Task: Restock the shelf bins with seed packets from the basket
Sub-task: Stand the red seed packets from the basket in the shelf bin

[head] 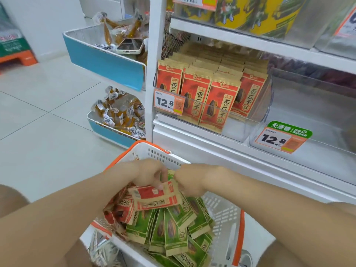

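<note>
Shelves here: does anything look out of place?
Yes. A smartphone in a white case lies on the snack packs in the upper blue-fronted bin, left of the shelved red seed packets. It isn't stock.

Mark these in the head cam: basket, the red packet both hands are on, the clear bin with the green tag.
basket (pixel 150 149): head view, far white slotted wall.
red packet (pixel 154 198): head view, middle of its face.
clear bin (pixel 300 105): head view, transparent front wall.

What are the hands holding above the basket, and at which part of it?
A red seed packet, held at its far edge: the left hand pinches that edge near the middle, the right hand pinches its right corner.
</note>
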Action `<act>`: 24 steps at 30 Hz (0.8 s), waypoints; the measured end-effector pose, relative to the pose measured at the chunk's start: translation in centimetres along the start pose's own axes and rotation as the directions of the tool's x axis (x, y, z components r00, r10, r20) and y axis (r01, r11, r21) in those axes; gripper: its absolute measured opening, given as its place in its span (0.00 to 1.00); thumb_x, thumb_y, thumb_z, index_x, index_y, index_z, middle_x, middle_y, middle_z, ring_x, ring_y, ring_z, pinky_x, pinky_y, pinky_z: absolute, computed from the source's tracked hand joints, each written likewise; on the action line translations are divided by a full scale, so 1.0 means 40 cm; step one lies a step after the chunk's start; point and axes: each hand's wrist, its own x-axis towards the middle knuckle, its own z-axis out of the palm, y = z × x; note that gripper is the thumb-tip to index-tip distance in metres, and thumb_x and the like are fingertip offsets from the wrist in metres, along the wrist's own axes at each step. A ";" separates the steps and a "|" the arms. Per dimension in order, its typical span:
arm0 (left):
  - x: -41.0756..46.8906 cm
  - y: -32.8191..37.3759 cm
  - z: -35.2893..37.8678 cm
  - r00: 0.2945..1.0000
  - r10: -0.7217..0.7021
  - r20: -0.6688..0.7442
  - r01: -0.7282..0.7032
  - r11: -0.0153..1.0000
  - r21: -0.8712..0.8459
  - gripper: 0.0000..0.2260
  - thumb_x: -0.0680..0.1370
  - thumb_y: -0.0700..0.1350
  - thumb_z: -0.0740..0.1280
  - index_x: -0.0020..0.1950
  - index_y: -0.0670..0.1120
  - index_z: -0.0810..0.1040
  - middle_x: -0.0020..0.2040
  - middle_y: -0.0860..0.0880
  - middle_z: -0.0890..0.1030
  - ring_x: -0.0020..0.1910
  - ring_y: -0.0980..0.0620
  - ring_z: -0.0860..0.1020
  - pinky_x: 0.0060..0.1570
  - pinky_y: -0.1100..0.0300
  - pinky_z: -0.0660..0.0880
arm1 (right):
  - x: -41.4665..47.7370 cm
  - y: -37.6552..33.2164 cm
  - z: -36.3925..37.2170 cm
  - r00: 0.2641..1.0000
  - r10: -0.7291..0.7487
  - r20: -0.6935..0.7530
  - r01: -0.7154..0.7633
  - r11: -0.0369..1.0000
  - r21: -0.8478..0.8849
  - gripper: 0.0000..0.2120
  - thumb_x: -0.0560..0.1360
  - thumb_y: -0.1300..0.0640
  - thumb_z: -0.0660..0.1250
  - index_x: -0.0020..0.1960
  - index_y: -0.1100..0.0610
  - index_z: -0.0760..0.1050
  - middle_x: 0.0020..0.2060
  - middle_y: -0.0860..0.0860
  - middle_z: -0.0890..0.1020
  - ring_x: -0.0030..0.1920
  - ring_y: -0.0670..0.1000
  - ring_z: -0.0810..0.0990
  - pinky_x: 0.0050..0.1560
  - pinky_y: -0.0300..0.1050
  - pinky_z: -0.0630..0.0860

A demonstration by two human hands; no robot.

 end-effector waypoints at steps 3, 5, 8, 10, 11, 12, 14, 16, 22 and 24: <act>-0.015 0.029 -0.065 0.972 0.076 -0.222 -0.129 0.963 -0.236 0.02 0.81 0.51 0.73 0.52 0.57 0.82 0.50 0.52 0.85 0.49 0.52 0.83 0.47 0.59 0.78 | -0.063 0.059 -0.082 0.994 0.089 -0.068 -0.077 0.983 0.164 0.11 0.82 0.59 0.59 0.53 0.62 0.79 0.46 0.58 0.82 0.45 0.59 0.81 0.36 0.47 0.71; -0.017 0.045 -0.086 0.934 0.083 -0.348 -0.229 0.886 -0.403 0.03 0.84 0.50 0.70 0.54 0.56 0.83 0.48 0.50 0.86 0.48 0.51 0.85 0.48 0.56 0.81 | -0.097 0.101 -0.120 0.971 0.170 -0.165 -0.106 0.935 0.340 0.16 0.83 0.53 0.59 0.56 0.64 0.79 0.49 0.60 0.84 0.48 0.60 0.84 0.42 0.53 0.78; -0.022 0.107 -0.117 0.845 0.031 -0.534 -0.354 0.781 -0.515 0.10 0.88 0.49 0.61 0.60 0.55 0.82 0.47 0.50 0.86 0.47 0.49 0.86 0.47 0.55 0.82 | -0.128 0.143 -0.157 0.919 0.313 -0.242 -0.070 0.731 0.679 0.13 0.82 0.53 0.61 0.54 0.62 0.77 0.44 0.59 0.87 0.39 0.57 0.88 0.39 0.52 0.84; -0.021 0.152 -0.137 0.769 -0.013 -0.640 -0.428 0.733 -0.529 0.13 0.89 0.48 0.57 0.61 0.54 0.82 0.47 0.50 0.86 0.46 0.50 0.85 0.45 0.57 0.81 | -0.143 0.156 -0.179 0.872 0.410 -0.267 0.009 0.532 0.847 0.09 0.82 0.57 0.61 0.53 0.61 0.77 0.41 0.60 0.87 0.36 0.57 0.88 0.39 0.54 0.86; -0.021 0.172 -0.146 0.731 -0.052 -0.680 -0.456 0.703 -0.545 0.13 0.89 0.48 0.57 0.60 0.53 0.82 0.46 0.50 0.87 0.45 0.50 0.85 0.43 0.59 0.80 | -0.150 0.157 -0.187 0.842 0.455 -0.289 0.076 0.431 0.899 0.08 0.81 0.58 0.62 0.52 0.61 0.77 0.40 0.60 0.87 0.35 0.57 0.88 0.38 0.55 0.87; -0.022 0.189 -0.155 0.692 -0.104 -0.715 -0.486 0.665 -0.567 0.13 0.89 0.47 0.58 0.60 0.52 0.83 0.45 0.50 0.87 0.44 0.52 0.85 0.41 0.61 0.79 | -0.159 0.155 -0.193 0.797 0.507 -0.329 0.149 0.362 0.920 0.06 0.81 0.59 0.63 0.53 0.61 0.78 0.38 0.59 0.87 0.34 0.57 0.88 0.36 0.55 0.86; -0.026 0.216 -0.174 0.635 -0.207 -0.744 -0.546 0.562 -0.622 0.11 0.88 0.46 0.60 0.59 0.51 0.83 0.43 0.50 0.87 0.40 0.54 0.85 0.36 0.64 0.78 | -0.168 0.150 -0.198 0.659 0.609 -0.441 0.307 0.318 0.897 0.04 0.82 0.58 0.67 0.54 0.59 0.77 0.37 0.57 0.87 0.33 0.55 0.87 0.33 0.56 0.86; -0.033 0.244 -0.192 0.623 -0.270 -0.734 -0.587 0.459 -0.667 0.11 0.88 0.46 0.61 0.57 0.50 0.84 0.42 0.50 0.88 0.38 0.55 0.85 0.35 0.65 0.79 | -0.175 0.143 -0.196 0.597 0.620 -0.509 0.446 0.271 0.853 0.09 0.83 0.53 0.67 0.57 0.59 0.77 0.39 0.57 0.87 0.35 0.56 0.88 0.34 0.60 0.85; -0.031 0.310 -0.233 0.756 -0.303 -0.580 -0.577 0.109 -0.809 0.09 0.86 0.43 0.66 0.63 0.43 0.82 0.52 0.37 0.87 0.48 0.38 0.86 0.46 0.46 0.84 | -0.186 0.165 -0.199 0.726 0.490 -0.482 0.625 -0.178 0.760 0.19 0.83 0.49 0.58 0.55 0.60 0.82 0.40 0.64 0.83 0.37 0.62 0.82 0.40 0.61 0.84; -0.033 0.327 -0.243 0.798 -0.250 -0.548 -0.552 0.061 -0.832 0.10 0.84 0.38 0.67 0.63 0.34 0.80 0.48 0.34 0.83 0.40 0.40 0.82 0.38 0.51 0.81 | -0.180 0.189 -0.189 0.729 0.435 -0.528 0.623 -0.104 0.775 0.19 0.81 0.49 0.62 0.60 0.61 0.80 0.40 0.62 0.82 0.35 0.57 0.81 0.39 0.58 0.84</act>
